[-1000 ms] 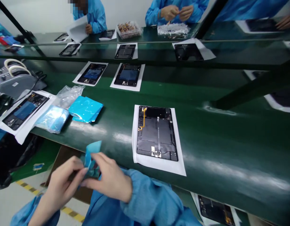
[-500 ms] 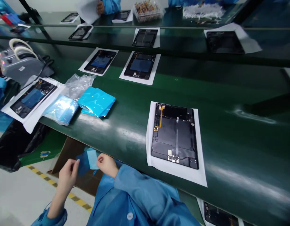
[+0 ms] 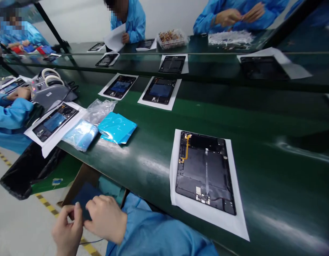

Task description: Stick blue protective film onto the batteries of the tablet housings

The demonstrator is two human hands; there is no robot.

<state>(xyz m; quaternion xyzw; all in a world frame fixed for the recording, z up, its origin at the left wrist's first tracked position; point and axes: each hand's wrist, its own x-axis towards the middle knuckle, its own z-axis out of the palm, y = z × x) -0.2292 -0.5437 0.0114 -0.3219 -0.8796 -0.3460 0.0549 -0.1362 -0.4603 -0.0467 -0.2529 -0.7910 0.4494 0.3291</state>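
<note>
Blue cloth is wrapping the right forearm, a loose sleeve (image 3: 164,229) that is running across the bottom of the frame and pointing left. From its cuff the right hand (image 3: 107,217) is reaching out at lower left, back turned up, fingers curling down and thumb pointing toward the other hand. Its fingertips are facing away, so I cannot tell whether they are pinching anything.

The left hand (image 3: 67,227) is rising from the bottom edge, wrist bare, thumb pointing up and pressing against the bent forefinger; whether something thin is caught between them, I cannot tell. Both hands are hovering close together, the right thumb just beside the left one.

Dark blue film (image 3: 85,193) is lying behind the hands in a cardboard box (image 3: 79,180), with teal sheets (image 3: 111,187) beside it, below the edge of the green desk (image 3: 148,181). A tablet housing (image 3: 204,170) is resting on a white sheet (image 3: 220,218) right of centre, well apart from the fingers. Bright blue packets (image 3: 117,127) are sitting left of centre.
</note>
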